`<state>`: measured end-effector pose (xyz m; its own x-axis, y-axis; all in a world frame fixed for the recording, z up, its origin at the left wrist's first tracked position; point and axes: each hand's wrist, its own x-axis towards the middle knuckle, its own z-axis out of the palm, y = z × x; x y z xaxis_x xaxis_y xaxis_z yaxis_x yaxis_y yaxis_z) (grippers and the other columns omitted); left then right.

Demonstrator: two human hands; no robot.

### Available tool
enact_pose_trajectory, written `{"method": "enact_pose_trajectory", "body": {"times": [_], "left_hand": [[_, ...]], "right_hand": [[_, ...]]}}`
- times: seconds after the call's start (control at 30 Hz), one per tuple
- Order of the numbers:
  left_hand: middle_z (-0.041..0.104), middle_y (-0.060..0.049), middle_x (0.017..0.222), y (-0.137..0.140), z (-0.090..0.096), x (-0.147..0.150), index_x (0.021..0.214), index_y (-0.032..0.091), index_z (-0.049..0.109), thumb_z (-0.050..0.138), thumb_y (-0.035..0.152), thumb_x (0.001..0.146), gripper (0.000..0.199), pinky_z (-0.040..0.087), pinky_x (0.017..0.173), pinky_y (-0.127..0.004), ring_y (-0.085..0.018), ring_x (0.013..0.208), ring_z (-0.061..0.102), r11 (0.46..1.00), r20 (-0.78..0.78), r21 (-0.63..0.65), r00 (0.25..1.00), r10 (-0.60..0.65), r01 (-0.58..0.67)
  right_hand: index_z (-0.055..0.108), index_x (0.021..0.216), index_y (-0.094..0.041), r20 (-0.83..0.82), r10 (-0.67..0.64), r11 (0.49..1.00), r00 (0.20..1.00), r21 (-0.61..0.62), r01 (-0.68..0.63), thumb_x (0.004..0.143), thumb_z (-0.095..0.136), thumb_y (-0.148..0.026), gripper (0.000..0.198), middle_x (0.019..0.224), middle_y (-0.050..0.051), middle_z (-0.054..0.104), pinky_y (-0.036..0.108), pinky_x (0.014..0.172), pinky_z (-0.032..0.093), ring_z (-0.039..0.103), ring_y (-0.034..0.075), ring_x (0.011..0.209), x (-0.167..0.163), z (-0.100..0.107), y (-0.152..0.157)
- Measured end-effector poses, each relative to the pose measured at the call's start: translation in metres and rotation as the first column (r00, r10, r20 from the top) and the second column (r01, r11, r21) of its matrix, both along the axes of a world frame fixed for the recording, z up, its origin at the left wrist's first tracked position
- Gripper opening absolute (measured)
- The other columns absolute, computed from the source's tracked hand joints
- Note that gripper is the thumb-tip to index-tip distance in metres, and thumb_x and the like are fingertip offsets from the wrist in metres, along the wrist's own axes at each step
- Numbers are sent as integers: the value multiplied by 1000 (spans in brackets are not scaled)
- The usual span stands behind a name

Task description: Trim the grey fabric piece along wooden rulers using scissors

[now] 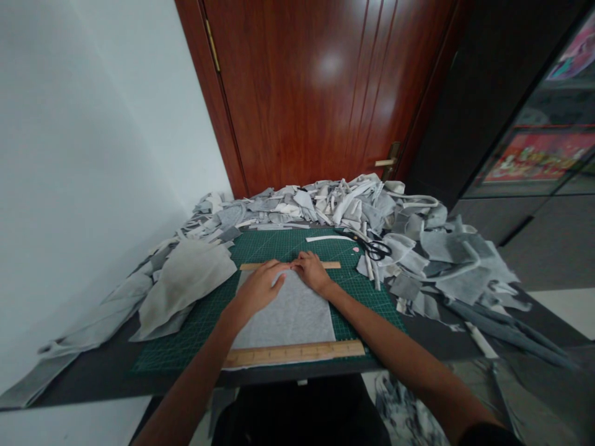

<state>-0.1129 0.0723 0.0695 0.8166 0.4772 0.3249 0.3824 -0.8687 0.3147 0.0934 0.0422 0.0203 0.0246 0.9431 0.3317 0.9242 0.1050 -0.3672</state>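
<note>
A piece of light grey fabric (292, 316) lies flat on the green cutting mat (274, 243). At its far edge lies a thin wooden ruler (331, 265), partly covered by my hands. My left hand (260, 286) rests on the fabric's far edge, fingers stretched toward the right and thumb apart. Close against it, my right hand (310, 270) has bent fingers that appear to pinch that edge; the fingertips are small and partly hidden. Across the near end of the fabric lies a wider wooden ruler (297, 353).
Heaps of grey and white fabric scraps (297, 204) line the back and both sides of the table. Black-handled scissors (376, 249) lie at the mat's right, by a white strip (325, 238). A larger grey piece (186, 285) overlaps the mat's left. Behind stands a wooden door (316, 93).
</note>
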Motion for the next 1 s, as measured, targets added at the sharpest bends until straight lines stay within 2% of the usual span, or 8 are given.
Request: {"method": "enact_pose_trajectory", "body": {"times": [0.13,0.27,0.5,0.63,0.73,0.87,0.9,1.0], "left_hand": [[64,-11,119,37,-27,25,117,19,72,51,11,95,31,48,111,-45,-26,119,58,993,64,61,993,98,-102],[67,-8,113,47,-53,20,113,20,74,51,10,93,31,50,106,-43,-24,112,61,998,87,14,995,55,-56],[68,-7,108,48,-54,21,105,21,76,51,9,92,31,50,104,-43,-25,110,61,996,107,18,991,81,-83],[69,-9,110,52,-53,22,108,18,74,54,10,91,28,49,105,-44,-26,110,61,992,114,22,986,124,-128],[71,-8,105,60,-52,21,102,18,75,54,11,91,24,49,103,-42,-24,105,63,991,115,8,985,129,-131],[70,-7,96,69,-51,21,94,18,75,57,11,90,20,50,99,-40,-23,99,64,991,125,-4,983,133,-134],[69,-7,94,70,-51,22,92,19,75,58,12,90,18,50,98,-39,-23,97,64,991,127,-6,982,137,-137],[67,-6,90,72,-54,22,86,19,73,58,12,89,16,50,95,-39,-23,94,62,989,135,-12,980,149,-149]], "right_hand": [[79,114,-27,0,-13,1000,1000,-7,13,101,60,-21,23,106,7,67,35,92,39,53,22,104,-1,3,-1],[79,116,-30,2,-5,1000,1000,-11,5,102,59,-23,25,107,7,68,36,92,40,54,24,105,0,6,-1],[79,117,-27,22,20,1000,1000,-5,-20,101,57,-17,29,109,9,68,37,93,41,54,24,106,0,3,-3],[74,126,-23,17,93,995,996,40,-93,100,61,-21,29,114,9,71,36,97,42,56,22,108,22,8,-7],[74,125,-18,17,-136,987,991,92,134,102,56,-23,29,120,14,70,37,99,42,58,25,113,61,17,-14],[72,126,-13,90,-582,813,808,24,582,101,50,-18,34,125,20,68,38,99,45,61,29,117,118,20,-31],[71,128,-13,116,-631,771,767,-23,637,100,51,-19,35,127,20,67,37,99,46,61,29,119,129,18,-35],[70,130,-12,138,-663,734,736,-73,675,99,53,-18,36,130,20,66,35,96,48,63,28,118,144,11,-42]]}}
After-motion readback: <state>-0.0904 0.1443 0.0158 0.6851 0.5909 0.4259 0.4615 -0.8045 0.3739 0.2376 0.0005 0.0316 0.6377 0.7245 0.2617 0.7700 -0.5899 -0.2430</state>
